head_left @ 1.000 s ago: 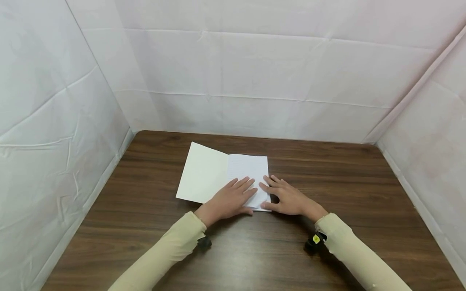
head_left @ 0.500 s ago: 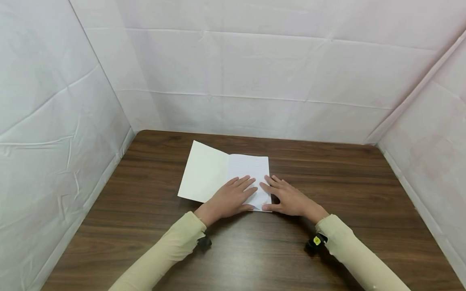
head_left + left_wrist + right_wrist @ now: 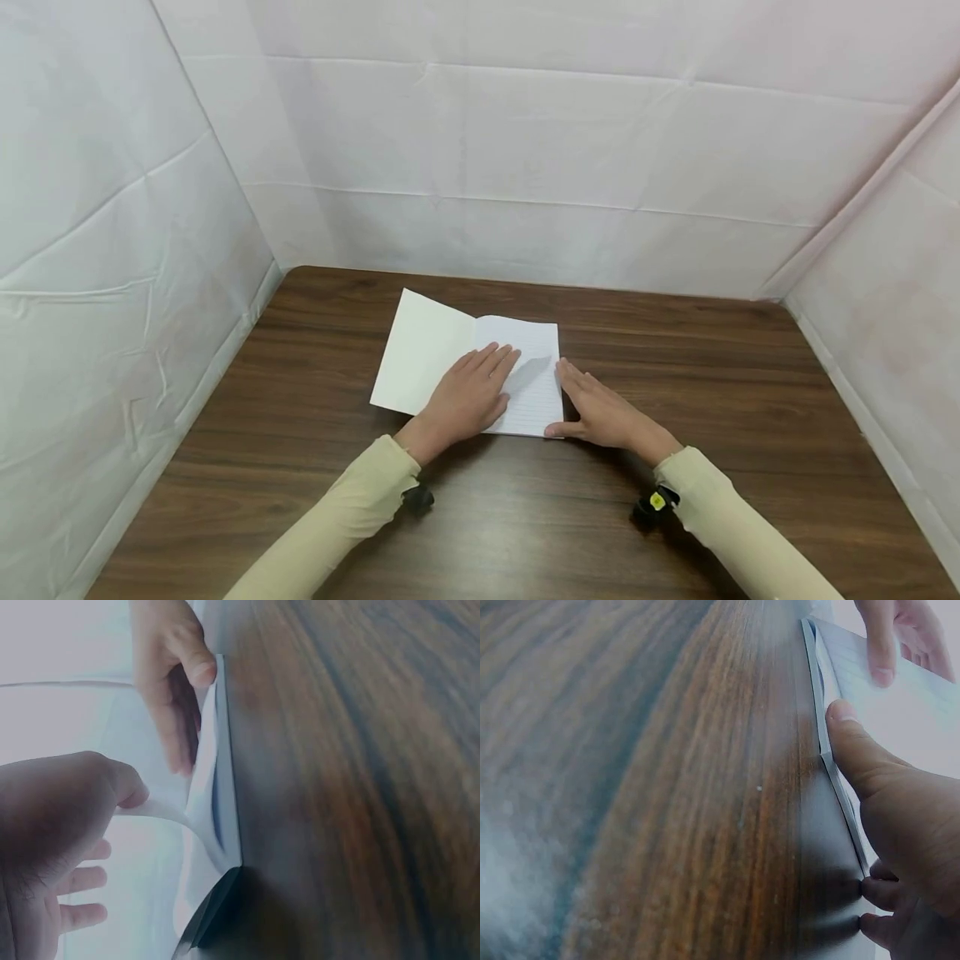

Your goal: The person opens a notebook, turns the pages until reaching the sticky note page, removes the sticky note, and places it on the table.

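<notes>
Left hand [image 3: 467,393] flat, fingers straight on open notebook [image 3: 525,392]; right hand [image 3: 600,408] flat, thumb at edge. Press spine firmly, lift single page only.

I see two bare hands, the left hand [image 3: 467,395] and the right hand [image 3: 604,412], emerging from long, close-fitting sleeves of pale cream-yellow fabric that end at the wrists. A small black device [image 3: 417,499] sits strapped under the left cuff. Its counterpart [image 3: 656,503] under the right cuff is black too and carries a round yellow marking. No rings or bracelets show on the fingers.
</notes>
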